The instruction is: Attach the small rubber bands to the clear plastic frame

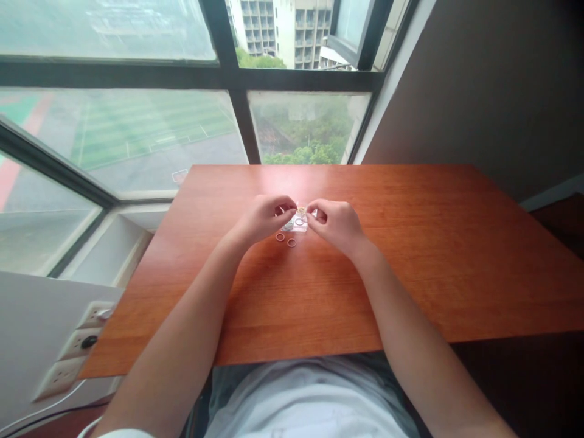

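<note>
A small clear plastic box lies on the wooden table between my hands, with a dark ring visible in it. My left hand is at the box's left side, thumb and fingertips pinched together. From the right, my right hand pinches in the same way at the opposite side. A small yellowish piece shows between the two sets of fingertips; whether either hand grips it is too small to tell. Just in front of the box lie two pinkish rings, a left ring and a right ring.
The reddish-brown table reaches to large windows at the back. A grey wall rises on the right. Power sockets with plugs and cables sit at the lower left, beside the table's edge.
</note>
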Motion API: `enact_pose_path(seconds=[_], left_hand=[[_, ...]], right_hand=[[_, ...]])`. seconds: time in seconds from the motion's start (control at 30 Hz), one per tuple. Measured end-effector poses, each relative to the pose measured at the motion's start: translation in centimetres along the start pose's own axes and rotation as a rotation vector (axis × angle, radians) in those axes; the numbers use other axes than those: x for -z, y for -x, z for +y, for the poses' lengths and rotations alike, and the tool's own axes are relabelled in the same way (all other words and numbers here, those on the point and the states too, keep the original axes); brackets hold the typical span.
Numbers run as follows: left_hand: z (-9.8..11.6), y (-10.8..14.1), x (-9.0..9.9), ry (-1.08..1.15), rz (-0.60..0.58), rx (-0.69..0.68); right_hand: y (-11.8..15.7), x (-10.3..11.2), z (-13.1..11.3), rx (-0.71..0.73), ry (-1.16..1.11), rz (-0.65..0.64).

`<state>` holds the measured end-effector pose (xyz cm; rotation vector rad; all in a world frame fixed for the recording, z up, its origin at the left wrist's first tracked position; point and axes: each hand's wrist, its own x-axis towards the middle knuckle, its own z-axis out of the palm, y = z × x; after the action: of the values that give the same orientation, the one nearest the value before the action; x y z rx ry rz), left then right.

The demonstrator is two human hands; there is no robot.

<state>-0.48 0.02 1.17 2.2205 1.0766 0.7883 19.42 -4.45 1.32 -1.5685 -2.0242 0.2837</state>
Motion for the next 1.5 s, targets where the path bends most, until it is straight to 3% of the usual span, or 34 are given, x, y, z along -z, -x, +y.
enact_pose_path(seconds=[0.13,0.4,0.63,0.87,1.5], left_hand=[[0.3,0.0,-0.1,0.003,-0.010,0.007],[1.0,-0.1,-0.2,0.052,-0.013,0.026],[2.3,0.1,-0.9,0.194,-0.117,0.064],[1.4,-0.1,-1.1,0.211,-0.063,0.025],[0.7,0.0,-1.2,0.052,-0.073,0.020]], right_hand=[[-0.1,0.1,0.1,-0.027,-0.049,0.113],[-0.1,-0.3,0.0,-0.033,-0.030,0.078],[0.0,-0.5,0.1,-0.015,-0.033,0.083],[-0.1,-0.7,0.1,-0.017,-0.024,0.077],[0.0,-0.4,0.0,-0.024,-0.005,0.076]])
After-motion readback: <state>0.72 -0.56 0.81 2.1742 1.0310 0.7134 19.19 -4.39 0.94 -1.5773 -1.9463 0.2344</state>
